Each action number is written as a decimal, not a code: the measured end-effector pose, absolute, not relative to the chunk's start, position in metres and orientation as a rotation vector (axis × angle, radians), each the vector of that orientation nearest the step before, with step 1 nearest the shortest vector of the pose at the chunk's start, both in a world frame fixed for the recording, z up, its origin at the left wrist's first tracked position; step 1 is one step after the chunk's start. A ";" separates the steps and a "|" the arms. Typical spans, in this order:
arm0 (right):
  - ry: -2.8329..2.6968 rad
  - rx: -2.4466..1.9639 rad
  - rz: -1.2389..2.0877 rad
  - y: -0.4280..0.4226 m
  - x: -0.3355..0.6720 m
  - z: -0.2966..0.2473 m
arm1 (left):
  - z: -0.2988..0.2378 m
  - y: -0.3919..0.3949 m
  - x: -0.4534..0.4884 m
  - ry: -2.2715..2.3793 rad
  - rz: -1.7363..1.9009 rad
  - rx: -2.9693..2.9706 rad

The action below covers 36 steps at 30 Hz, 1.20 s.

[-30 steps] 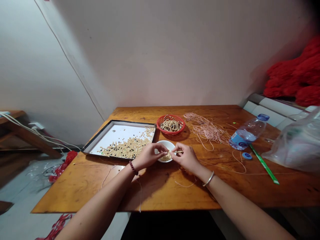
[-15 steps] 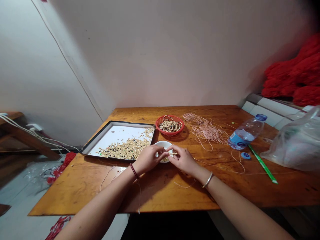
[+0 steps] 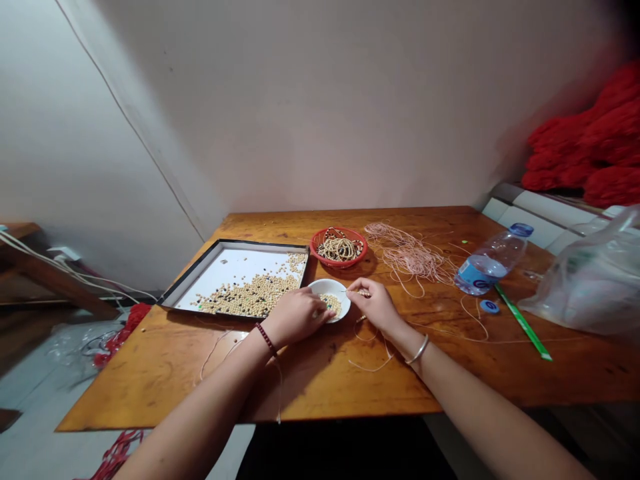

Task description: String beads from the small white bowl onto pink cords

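Nothing legible, water-bottle label (image 3: 473, 275) included

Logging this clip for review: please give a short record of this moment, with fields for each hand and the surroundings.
Left hand: at the rim of a white bowl of beads
Right hand: pinching a short beaded strand above the bowl
Nearby: loose beige beads in a black-framed tray; strung beads in a red basket
Surface: wooden table
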State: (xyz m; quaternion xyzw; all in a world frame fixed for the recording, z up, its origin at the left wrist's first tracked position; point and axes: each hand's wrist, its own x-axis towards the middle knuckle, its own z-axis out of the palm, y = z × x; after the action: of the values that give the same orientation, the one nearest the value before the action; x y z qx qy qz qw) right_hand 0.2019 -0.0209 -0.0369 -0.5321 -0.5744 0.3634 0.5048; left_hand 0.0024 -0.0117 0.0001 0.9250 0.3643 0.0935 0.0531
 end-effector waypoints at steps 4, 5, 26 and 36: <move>-1.290 -1.268 1.020 -0.019 0.199 -0.039 | 0.003 -0.011 0.000 1.060 0.273 2.701; -1.280 -1.264 1.042 -0.020 0.199 -0.039 | 0.003 -0.011 -0.001 1.049 0.272 2.679; -1.499 -1.230 0.944 -0.029 0.198 -0.039 | -0.009 0.001 0.001 0.952 0.843 1.924; -1.533 -1.280 0.767 -0.038 0.193 -0.034 | -0.013 0.000 0.004 0.836 0.840 1.716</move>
State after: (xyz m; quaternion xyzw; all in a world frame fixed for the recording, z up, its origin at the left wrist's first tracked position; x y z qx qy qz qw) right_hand 0.1933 -0.0384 -0.0338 -0.5248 -0.6283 0.3145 0.4805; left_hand 0.0041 0.0002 -0.0129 0.7109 0.3463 0.3477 0.5038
